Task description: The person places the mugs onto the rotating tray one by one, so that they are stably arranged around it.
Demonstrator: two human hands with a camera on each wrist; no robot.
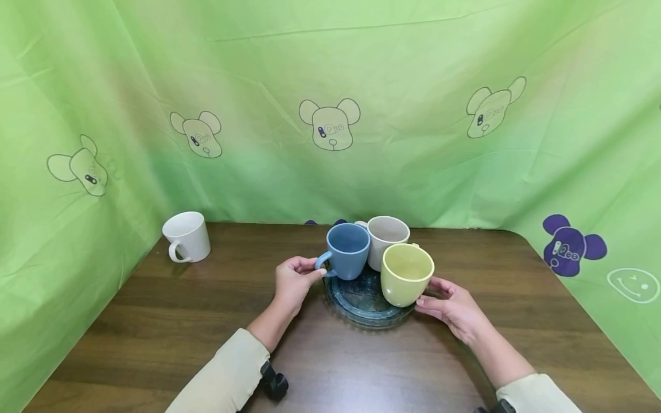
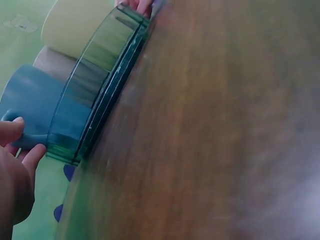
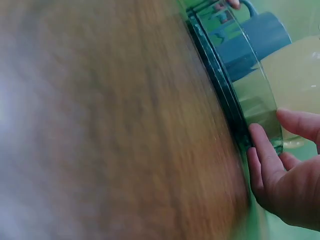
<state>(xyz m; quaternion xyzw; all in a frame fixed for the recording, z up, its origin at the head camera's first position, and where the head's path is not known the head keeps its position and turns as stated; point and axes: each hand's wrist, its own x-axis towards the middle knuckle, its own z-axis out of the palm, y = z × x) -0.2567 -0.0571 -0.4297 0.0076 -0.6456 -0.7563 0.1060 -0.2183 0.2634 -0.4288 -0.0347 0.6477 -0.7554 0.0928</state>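
Note:
A round, clear greenish tray with a raised wall stands on the wooden table. Three mugs are in it: a blue mug, a greyish-white mug behind, and a yellow mug at the front right. My left hand pinches the blue mug's handle, fingertips close to the tray's rim. With my right hand I grip the tray's wall below the yellow mug. The thumb is at the rim and the fingers lie along the outside.
A white mug stands alone at the back left of the wooden table, its handle toward me. Green cloth with printed bear heads hangs behind the table and along both sides.

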